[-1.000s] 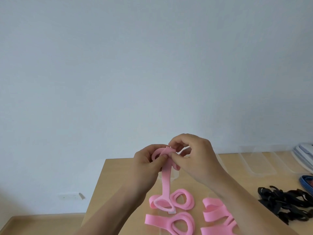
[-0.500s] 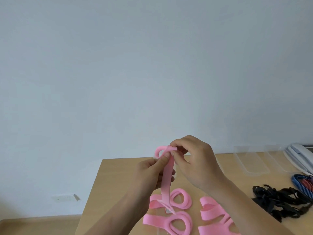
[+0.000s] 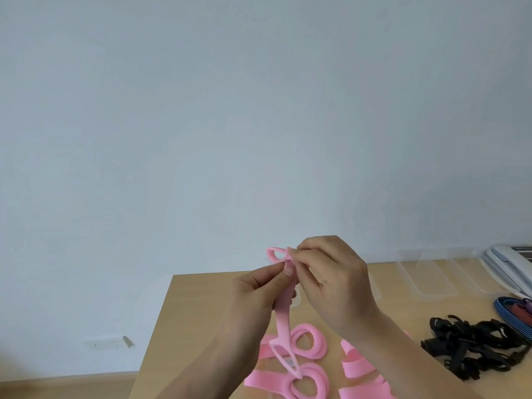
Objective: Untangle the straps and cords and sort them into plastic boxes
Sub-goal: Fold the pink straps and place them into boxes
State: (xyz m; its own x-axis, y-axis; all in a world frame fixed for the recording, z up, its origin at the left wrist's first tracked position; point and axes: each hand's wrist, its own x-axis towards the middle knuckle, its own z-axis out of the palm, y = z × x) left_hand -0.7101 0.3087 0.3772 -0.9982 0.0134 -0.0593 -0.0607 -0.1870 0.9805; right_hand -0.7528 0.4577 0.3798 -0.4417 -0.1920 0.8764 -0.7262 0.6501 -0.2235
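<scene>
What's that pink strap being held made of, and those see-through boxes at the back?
Pink strap: apparently soft, matte elastic fabric or foam; it hangs limp and curls into smooth loops. Boxes: likely thin clear plastic, slightly glossy; the table shows through their walls.

A pink strap (image 3: pixel 283 309) hangs upright over the table (image 3: pixel 201 298), with a loop at each end. Looped pink straps (image 3: pixel 309 342) lie beneath it on the table. A black cord tangle (image 3: pixel 472 349) and blue-red straps (image 3: pixel 512 309) lie on the table's right side, and clear plastic boxes (image 3: pixel 426 279) stand at its far right.
</scene>
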